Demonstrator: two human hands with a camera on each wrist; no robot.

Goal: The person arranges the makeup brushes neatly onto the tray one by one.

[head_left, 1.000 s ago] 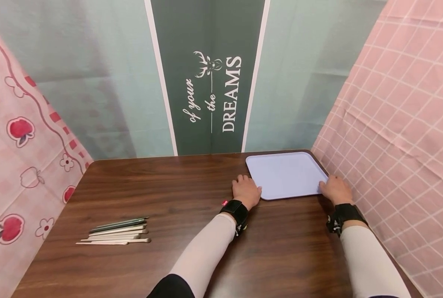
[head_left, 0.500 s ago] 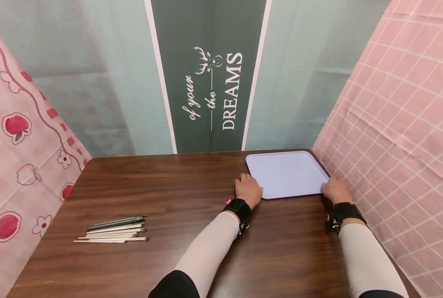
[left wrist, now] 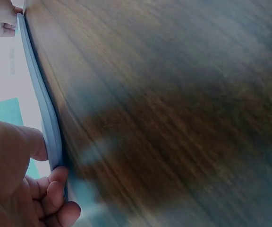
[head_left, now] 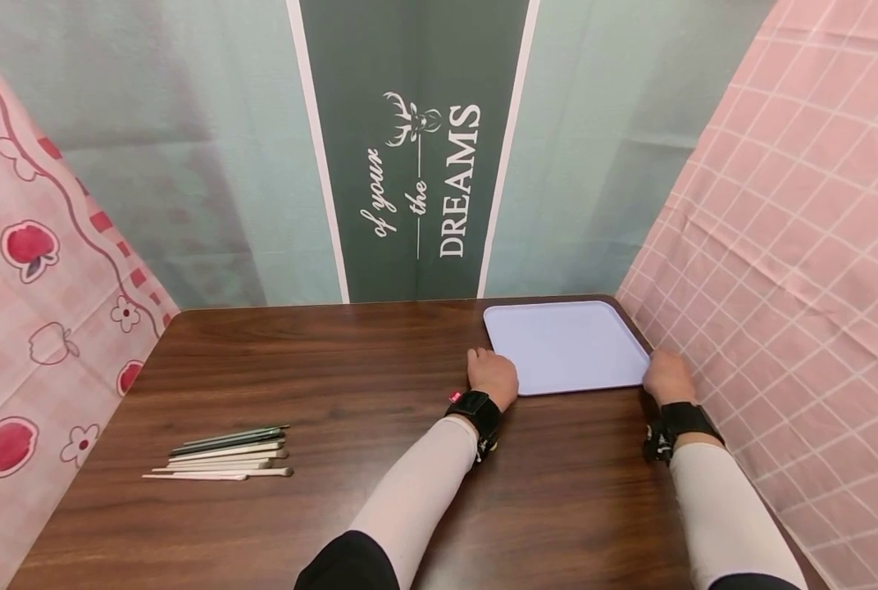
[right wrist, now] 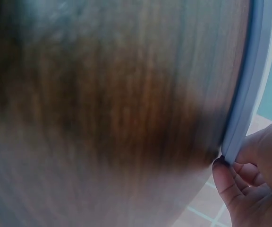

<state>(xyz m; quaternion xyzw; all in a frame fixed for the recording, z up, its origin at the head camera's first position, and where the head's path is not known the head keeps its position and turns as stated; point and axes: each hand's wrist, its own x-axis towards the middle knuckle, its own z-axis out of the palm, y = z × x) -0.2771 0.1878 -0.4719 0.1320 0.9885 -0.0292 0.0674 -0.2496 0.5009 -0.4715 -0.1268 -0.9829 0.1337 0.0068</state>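
A pale lavender rectangular tray (head_left: 566, 347) lies at the back right of the brown table. My left hand (head_left: 493, 377) is at its near left corner; in the left wrist view, thumb and curled fingers (left wrist: 55, 189) pinch the tray rim (left wrist: 41, 90). At the near right corner is my right hand (head_left: 669, 378). The right wrist view has its thumb and fingers (right wrist: 228, 187) pinching the rim (right wrist: 251, 80) from either side. Several slim brushes (head_left: 225, 451), some pale and some dark green, lie side by side on the left of the table.
The wooden table (head_left: 320, 369) meets a green printed curtain (head_left: 416, 279) at the back. A pink checked cloth (head_left: 800, 287) hangs close by my right hand, and a pink apple-print cloth (head_left: 47, 344) closes off the left side.
The fingers of both hands have drawn in around the tray corners, and the right thumb has gone from sight in the head view. The tray has barely moved; the view has shifted slightly.
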